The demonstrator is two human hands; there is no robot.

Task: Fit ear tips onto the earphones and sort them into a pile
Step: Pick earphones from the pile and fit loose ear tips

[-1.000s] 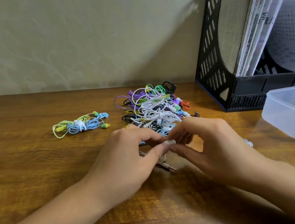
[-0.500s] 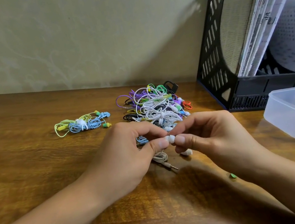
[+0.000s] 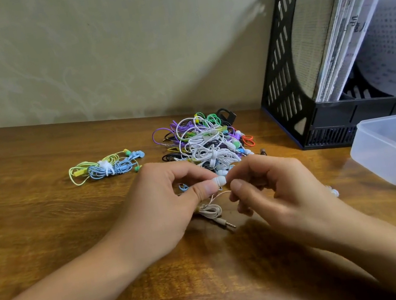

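Wooden bench [image 3: 47, 227] runs back to the wall, lots of bare wood on the left and in front. Black file rack [image 3: 282, 78] at the right rear holds papers; the clear plastic tub [image 3: 387, 157] beside it looks empty. Tangled earphone pile [image 3: 203, 141] sits mid-bench, a small bundle [image 3: 105, 166] left of it. Left hand [image 3: 154, 209] pinches a white earbud [image 3: 220, 180]; right hand [image 3: 277, 189] has fingers curled, pinching the thin cable.
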